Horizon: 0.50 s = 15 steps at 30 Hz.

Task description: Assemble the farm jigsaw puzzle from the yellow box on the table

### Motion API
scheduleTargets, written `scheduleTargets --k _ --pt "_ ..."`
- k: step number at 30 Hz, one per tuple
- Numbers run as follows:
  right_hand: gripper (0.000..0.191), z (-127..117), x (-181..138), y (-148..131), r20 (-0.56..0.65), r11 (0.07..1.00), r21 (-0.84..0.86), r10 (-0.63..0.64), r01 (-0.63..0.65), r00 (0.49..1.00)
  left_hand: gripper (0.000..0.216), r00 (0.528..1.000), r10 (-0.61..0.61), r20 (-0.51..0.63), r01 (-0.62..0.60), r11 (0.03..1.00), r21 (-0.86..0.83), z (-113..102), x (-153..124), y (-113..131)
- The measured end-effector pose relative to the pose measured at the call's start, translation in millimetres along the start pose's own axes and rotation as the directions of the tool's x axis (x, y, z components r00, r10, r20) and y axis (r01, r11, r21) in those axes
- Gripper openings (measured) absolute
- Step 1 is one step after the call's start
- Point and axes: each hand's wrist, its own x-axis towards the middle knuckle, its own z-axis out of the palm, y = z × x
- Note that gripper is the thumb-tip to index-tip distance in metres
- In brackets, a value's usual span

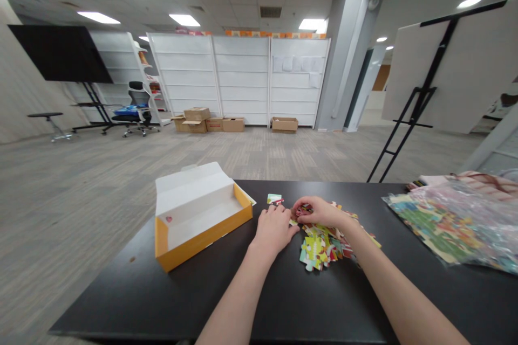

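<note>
1. Two hands are almost meeting: left hand [275, 229] lying palm-down, grip unclear; right hand [319, 211] curling around puzzle pieces [314, 250], can't tell if clamped.
2. Puzzle pieces are lying heaped on tabletop [311, 304].
3. Open box [202, 241] is resting left.

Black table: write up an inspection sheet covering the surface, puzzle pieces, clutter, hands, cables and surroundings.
Surface: black table, with a small brown spot near its left edge.
Job's things: puzzle pieces heaped loosely; a yellow box stands open to their left.
Clutter: colourful material in clear plastic at the table's right.
Hands: left hand palm down, left of the heap; right hand curled at the heap; whether either grips a piece is unclear.
Cables: nothing seen on the table.
Surroundings: white shelving, cardboard boxes, black screen, office chair.
</note>
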Motion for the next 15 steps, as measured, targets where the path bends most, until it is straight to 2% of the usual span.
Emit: scheduleTargets --k 4,8,11,15 --pt "0.026 -0.9 -0.5 -5.3 0.012 0.997 -0.082 -0.001 0.002 1.000 0.031 0.999 -0.031 0.012 0.031 1.000 0.006 -3.0 1.6 4.3" --pt "0.021 -0.2 0.4 -1.2 -0.014 0.998 0.062 -0.027 0.028 1.000 0.025 0.998 -0.051 0.025 0.051 0.999 0.002 -7.0 0.5 5.7" --pt "0.021 -2.0 1.3 4.5 -0.110 0.984 0.170 -0.034 0.052 0.993 0.022 0.998 -0.051 0.047 0.052 0.999 -0.010 -12.1 -4.2 1.3" --pt "0.025 -6.8 2.1 14.7 -0.293 0.989 0.142 -0.003 0.047 0.956 0.030 0.996 -0.069 0.055 0.070 0.997 -0.021 -22.5 -15.1 -6.1"
